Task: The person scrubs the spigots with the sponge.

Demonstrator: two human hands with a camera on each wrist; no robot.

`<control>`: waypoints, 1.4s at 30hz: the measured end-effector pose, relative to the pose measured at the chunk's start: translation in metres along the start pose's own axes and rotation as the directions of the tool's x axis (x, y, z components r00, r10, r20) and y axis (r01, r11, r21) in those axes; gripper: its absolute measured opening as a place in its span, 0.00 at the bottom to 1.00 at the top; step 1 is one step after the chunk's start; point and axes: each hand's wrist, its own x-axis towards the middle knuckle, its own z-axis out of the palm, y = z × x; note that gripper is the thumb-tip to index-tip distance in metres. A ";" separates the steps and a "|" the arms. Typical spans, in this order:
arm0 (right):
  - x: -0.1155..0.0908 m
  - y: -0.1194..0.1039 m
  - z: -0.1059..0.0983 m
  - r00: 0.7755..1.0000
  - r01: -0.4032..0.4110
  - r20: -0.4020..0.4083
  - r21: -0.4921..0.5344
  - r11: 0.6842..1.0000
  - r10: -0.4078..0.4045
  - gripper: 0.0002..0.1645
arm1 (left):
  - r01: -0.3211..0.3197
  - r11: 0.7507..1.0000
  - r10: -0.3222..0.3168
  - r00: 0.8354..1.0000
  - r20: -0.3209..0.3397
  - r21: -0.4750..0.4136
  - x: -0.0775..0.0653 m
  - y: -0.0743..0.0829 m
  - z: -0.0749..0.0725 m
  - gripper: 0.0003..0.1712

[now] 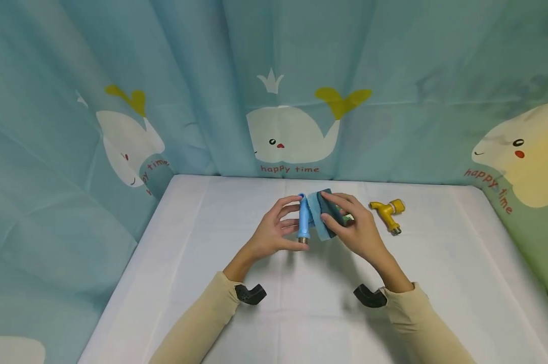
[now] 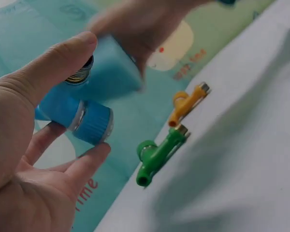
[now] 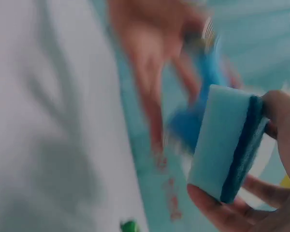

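My left hand (image 1: 272, 230) holds a blue plastic faucet (image 1: 303, 218) upright, its metal threaded end down by the thumb. In the left wrist view the thumb presses near the thread and the fingers lie around the ribbed blue knob (image 2: 94, 123). A two-layer sponge (image 3: 227, 140), light blue with a darker scouring side, is pinched between the thumb and fingers of my right hand (image 1: 359, 230). The sponge's light side faces the faucet and overlaps it in the left wrist view. Part of the faucet is hidden behind the sponge in the right wrist view.
A yellow faucet (image 1: 386, 213) lies on the white tabletop (image 1: 237, 323) to the right of my right hand. Beside it is a green faucet (image 2: 159, 154), mostly hidden behind that hand in the head view. A whale-print curtain (image 1: 201, 126) hangs behind the table.
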 end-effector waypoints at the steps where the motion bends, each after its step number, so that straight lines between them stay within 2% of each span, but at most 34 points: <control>1: -0.001 -0.003 0.000 1.000 0.008 0.002 0.020 1.000 -0.008 0.30 | -0.008 1.000 0.008 1.000 -0.005 -0.004 0.001 0.000 0.000 0.58; 4: -0.003 -0.007 -0.001 0.999 0.032 0.020 -0.010 0.999 -0.032 0.30 | -0.015 1.000 0.015 1.000 -0.022 -0.019 0.003 0.001 0.002 0.58; 6: -0.005 -0.006 -0.002 1.000 0.021 0.003 -0.049 0.999 -0.021 0.30 | -0.006 1.000 0.005 1.000 -0.027 -0.027 0.002 0.002 0.004 0.58; 9: -0.010 -0.007 -0.006 1.000 0.010 0.005 0.003 1.000 -0.010 0.30 | 0.002 1.000 -0.003 1.000 -0.027 -0.014 0.002 0.004 0.007 0.60; 12: -0.013 -0.010 -0.009 0.998 0.048 0.049 0.064 0.997 -0.051 0.30 | -0.013 1.000 0.012 1.000 -0.029 -0.009 0.003 0.005 0.008 0.60; 13: -0.014 -0.010 -0.010 0.996 0.063 0.063 0.060 0.996 -0.067 0.30 | -0.013 1.000 0.013 0.999 -0.029 -0.011 0.004 0.006 0.009 0.60; 15: -0.013 -0.007 -0.011 0.995 0.076 0.063 -0.017 0.997 -0.075 0.29 | -0.004 1.000 0.003 0.999 -0.035 -0.027 0.003 0.006 0.010 0.60; 17: -0.011 -0.002 -0.012 0.998 0.053 0.047 -0.098 0.994 -0.049 0.28 | 0.016 0.999 -0.018 0.999 -0.038 -0.046 0.001 0.006 0.011 0.60; 19: -0.009 0.002 -0.015 1.000 0.009 0.028 -0.117 0.993 -0.006 0.28 | 0.038 0.998 -0.040 0.998 -0.042 -0.054 -0.001 0.005 0.012 0.60; 21: -0.007 0.004 -0.017 0.999 -0.021 0.034 -0.061 0.998 0.023 0.28 | 0.038 0.997 -0.041 0.998 -0.038 -0.066 -0.003 0.004 0.013 0.60; 25: -0.005 0.004 -0.019 0.994 -0.047 0.106 0.075 0.996 0.039 0.28 | 0.009 0.996 -0.010 1.000 -0.016 -0.094 -0.003 0.004 0.012 0.60; 27: -0.004 0.006 -0.019 0.990 -0.056 0.131 0.056 0.997 0.048 0.27 | 0.006 0.994 -0.007 1.000 -0.008 -0.106 -0.004 0.005 0.011 0.60; 30: -0.005 0.009 -0.018 0.992 -0.080 0.101 0.011 0.997 0.078 0.27 | 0.026 0.994 -0.028 1.000 -0.015 -0.109 -0.006 0.004 0.010 0.61; 33: -0.005 0.007 -0.018 0.994 -0.080 0.082 0.051 0.995 0.075 0.28 | 0.030 0.994 -0.032 0.999 -0.015 -0.110 -0.007 0.004 0.008 0.61; 36: -0.004 0.003 -0.015 0.990 -0.075 0.128 0.080 0.994 0.064 0.28 | 0.007 0.997 -0.007 1.000 -0.005 -0.081 -0.008 0.005 0.007 0.60; 38: -0.003 0.003 -0.015 0.986 -0.066 0.156 0.031 0.997 0.060 0.28 | 0.005 0.999 -0.005 1.000 0.006 -0.052 -0.009 0.005 0.007 0.60; 40: -0.002 0.003 -0.017 0.985 -0.080 0.153 -0.005 0.997 0.080 0.27 | 0.007 1.000 -0.007 1.000 0.018 -0.021 -0.011 0.004 0.007 0.60; 42: -0.001 0.001 -0.020 0.984 -0.108 0.144 0.008 0.994 0.106 0.27 | 0.009 1.000 -0.009 1.000 0.026 0.002 -0.013 0.004 0.007 0.60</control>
